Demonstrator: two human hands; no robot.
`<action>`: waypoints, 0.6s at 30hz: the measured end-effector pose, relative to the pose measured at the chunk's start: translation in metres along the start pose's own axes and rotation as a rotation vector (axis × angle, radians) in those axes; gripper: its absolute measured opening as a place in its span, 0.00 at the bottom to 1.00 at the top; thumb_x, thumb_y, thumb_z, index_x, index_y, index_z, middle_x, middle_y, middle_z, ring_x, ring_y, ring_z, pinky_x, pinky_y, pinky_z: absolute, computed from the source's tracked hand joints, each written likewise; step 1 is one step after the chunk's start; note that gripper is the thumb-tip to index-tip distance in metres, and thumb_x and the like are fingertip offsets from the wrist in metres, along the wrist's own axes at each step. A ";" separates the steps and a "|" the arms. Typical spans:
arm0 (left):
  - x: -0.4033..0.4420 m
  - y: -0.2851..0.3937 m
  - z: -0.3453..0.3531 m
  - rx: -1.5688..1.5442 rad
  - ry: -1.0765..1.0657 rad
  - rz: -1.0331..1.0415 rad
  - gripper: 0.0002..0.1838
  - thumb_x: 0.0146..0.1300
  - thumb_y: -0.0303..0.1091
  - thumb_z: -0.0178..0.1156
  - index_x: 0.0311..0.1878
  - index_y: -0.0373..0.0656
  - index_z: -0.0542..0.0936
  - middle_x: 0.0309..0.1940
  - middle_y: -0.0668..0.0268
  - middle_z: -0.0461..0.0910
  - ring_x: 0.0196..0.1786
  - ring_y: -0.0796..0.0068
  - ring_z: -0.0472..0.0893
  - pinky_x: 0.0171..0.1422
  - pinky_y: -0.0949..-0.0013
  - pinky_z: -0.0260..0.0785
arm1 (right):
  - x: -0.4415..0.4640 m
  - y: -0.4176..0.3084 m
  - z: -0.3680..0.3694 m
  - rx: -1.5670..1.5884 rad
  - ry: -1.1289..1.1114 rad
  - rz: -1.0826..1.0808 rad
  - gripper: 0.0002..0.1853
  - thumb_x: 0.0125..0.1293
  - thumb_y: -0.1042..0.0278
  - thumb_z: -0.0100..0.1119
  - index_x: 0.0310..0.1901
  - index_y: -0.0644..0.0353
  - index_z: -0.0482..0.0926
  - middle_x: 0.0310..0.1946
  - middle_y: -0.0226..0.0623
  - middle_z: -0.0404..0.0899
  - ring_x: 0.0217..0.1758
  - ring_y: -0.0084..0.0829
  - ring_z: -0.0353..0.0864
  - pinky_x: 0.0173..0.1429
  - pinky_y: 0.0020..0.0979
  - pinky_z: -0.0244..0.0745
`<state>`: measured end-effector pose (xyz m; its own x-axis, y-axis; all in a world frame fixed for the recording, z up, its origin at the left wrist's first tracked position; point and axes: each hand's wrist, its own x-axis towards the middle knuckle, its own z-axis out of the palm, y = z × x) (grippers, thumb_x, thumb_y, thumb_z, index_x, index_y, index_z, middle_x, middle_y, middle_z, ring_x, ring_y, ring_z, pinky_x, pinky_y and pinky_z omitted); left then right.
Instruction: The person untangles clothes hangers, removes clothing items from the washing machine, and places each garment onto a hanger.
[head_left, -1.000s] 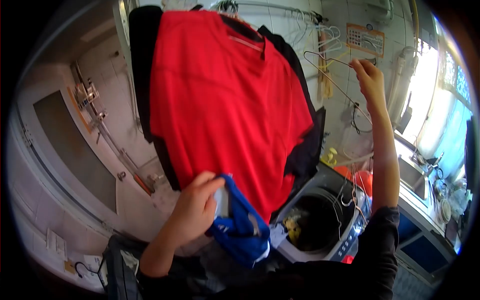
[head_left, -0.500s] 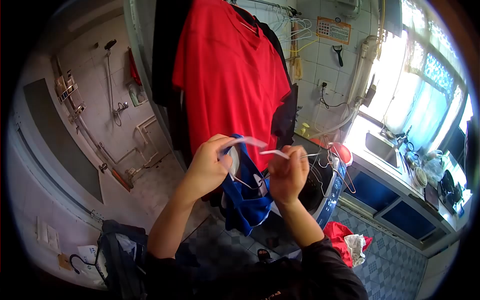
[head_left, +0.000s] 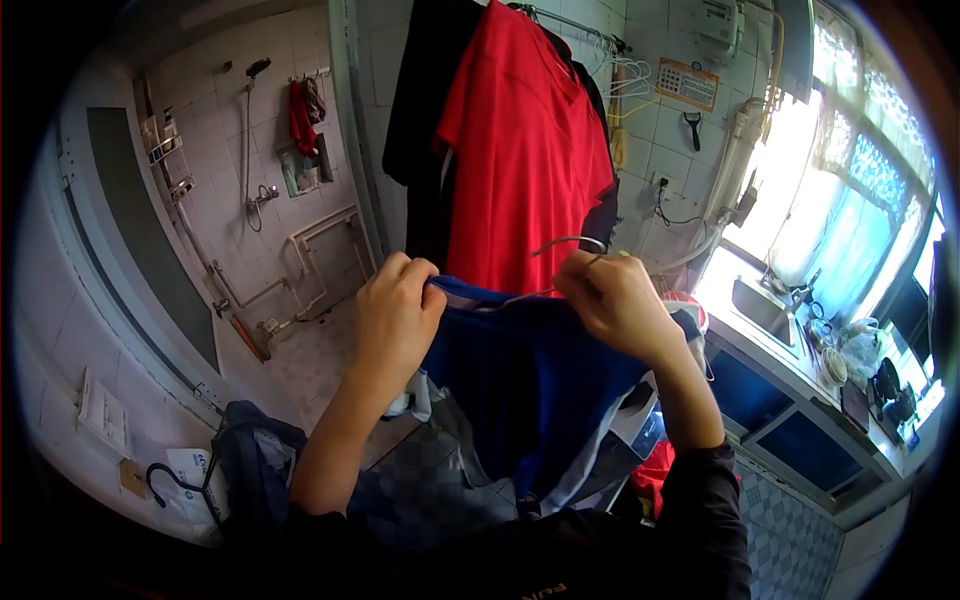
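Observation:
A dark blue garment with white edging (head_left: 515, 380) hangs spread out between my hands; I cannot tell its exact kind. My left hand (head_left: 397, 310) is closed on its upper left edge, fingers curled over the cloth. My right hand (head_left: 618, 300) is closed around a wire clothes hanger (head_left: 570, 241), near the garment's upper right side. The hanger's hook sticks up above those fingers, and part of its wire runs left along the garment's top edge. The rest of the hanger is hidden by the cloth and my hand.
A red shirt (head_left: 520, 150) and black clothes hang from a rail just ahead, with several hangers (head_left: 625, 75) beside them. A counter with a sink (head_left: 765, 305) stands at the right. Red cloth (head_left: 655, 475) lies low at the right. A dark hanger (head_left: 185, 485) is at the lower left.
The blue garment has gone from bunched up to spread wide. My hands have moved apart, the left now on its edge, the right on the hanger. The view has shifted left.

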<state>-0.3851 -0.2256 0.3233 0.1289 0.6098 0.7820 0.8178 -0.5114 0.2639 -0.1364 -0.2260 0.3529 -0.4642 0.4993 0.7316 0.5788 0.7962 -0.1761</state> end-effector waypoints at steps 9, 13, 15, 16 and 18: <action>-0.006 0.012 -0.045 -0.059 0.019 0.235 0.14 0.54 0.37 0.65 0.39 0.37 0.78 0.27 0.65 0.75 0.33 0.67 0.76 0.41 0.68 0.68 | 0.033 -0.023 -0.005 0.209 -0.008 0.251 0.11 0.64 0.66 0.56 0.31 0.67 0.77 0.17 0.28 0.70 0.22 0.16 0.64 0.26 0.23 0.60; -0.009 0.005 -0.030 -0.186 -0.087 0.182 0.09 0.59 0.33 0.59 0.38 0.37 0.78 0.27 0.62 0.75 0.32 0.63 0.76 0.39 0.66 0.68 | 0.037 -0.026 -0.007 0.296 -0.005 0.280 0.12 0.65 0.65 0.57 0.32 0.67 0.77 0.19 0.26 0.70 0.23 0.14 0.64 0.27 0.21 0.60; -0.009 0.006 -0.025 -0.189 0.031 0.176 0.05 0.59 0.29 0.58 0.36 0.39 0.78 0.26 0.62 0.76 0.33 0.63 0.77 0.40 0.62 0.69 | 0.037 -0.028 -0.008 0.292 0.006 0.293 0.12 0.65 0.64 0.56 0.32 0.67 0.77 0.19 0.25 0.70 0.23 0.14 0.64 0.28 0.20 0.60; -0.007 0.007 -0.023 -0.195 0.025 0.184 0.05 0.59 0.29 0.58 0.36 0.39 0.78 0.26 0.62 0.76 0.33 0.63 0.77 0.40 0.62 0.69 | 0.038 -0.027 -0.007 0.312 0.021 0.243 0.12 0.64 0.65 0.57 0.32 0.68 0.77 0.17 0.28 0.68 0.22 0.15 0.64 0.26 0.23 0.59; -0.005 0.007 -0.021 -0.135 0.096 0.193 0.06 0.60 0.31 0.57 0.33 0.38 0.76 0.25 0.61 0.76 0.31 0.63 0.77 0.36 0.63 0.69 | 0.040 -0.027 -0.006 0.328 0.036 0.205 0.12 0.63 0.66 0.58 0.32 0.68 0.77 0.15 0.31 0.66 0.20 0.17 0.63 0.25 0.25 0.59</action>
<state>-0.3918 -0.2447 0.3329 0.2165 0.4359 0.8735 0.7001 -0.6930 0.1723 -0.1664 -0.2296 0.3908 -0.3338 0.6520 0.6807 0.4095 0.7508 -0.5183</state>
